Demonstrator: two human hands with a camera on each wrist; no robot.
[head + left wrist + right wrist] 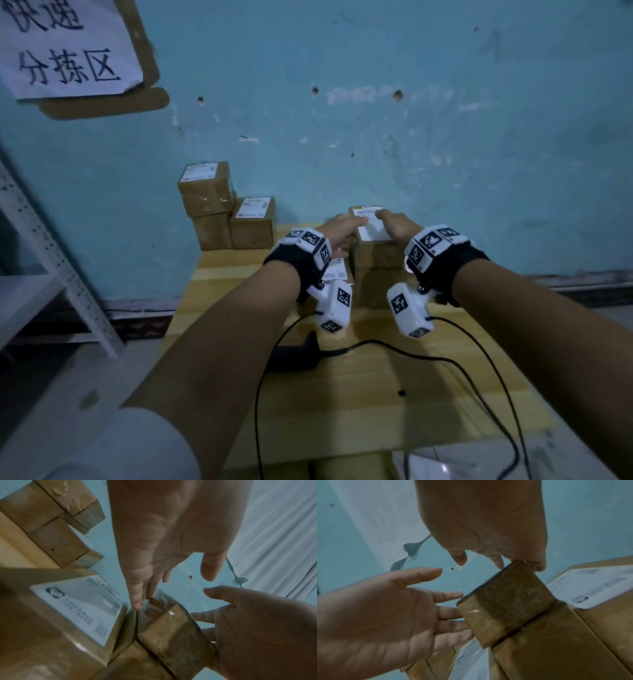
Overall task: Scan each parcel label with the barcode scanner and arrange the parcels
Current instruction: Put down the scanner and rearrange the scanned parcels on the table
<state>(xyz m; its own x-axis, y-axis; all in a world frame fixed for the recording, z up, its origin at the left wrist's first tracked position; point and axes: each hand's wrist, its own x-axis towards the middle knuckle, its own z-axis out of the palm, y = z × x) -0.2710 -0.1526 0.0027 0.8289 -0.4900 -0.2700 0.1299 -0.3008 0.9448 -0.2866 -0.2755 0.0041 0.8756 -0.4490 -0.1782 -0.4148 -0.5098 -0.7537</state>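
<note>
A small brown parcel (374, 247) with a white label on top sits on a larger box (371, 286) at the back of the wooden table (376, 411). My left hand (337, 228) touches its left side with straight fingers. My right hand (397, 224) lies against its right side, fingertips on the top edge. In the left wrist view the left hand (154, 547) reaches down to the parcel (171, 628), with the right hand (248, 628) beside it. In the right wrist view the right hand (488, 520) touches the parcel (505, 601) opposite the left hand (376, 615). The black barcode scanner (294, 356) lies on the table, untouched.
Three labelled parcels (219, 209) are stacked against the blue wall at the table's back left. Another labelled parcel (337, 270) lies just left of the stack, partly behind my left wrist. Black cables (445, 359) trail over the table. A metal shelf (51, 257) stands at the left.
</note>
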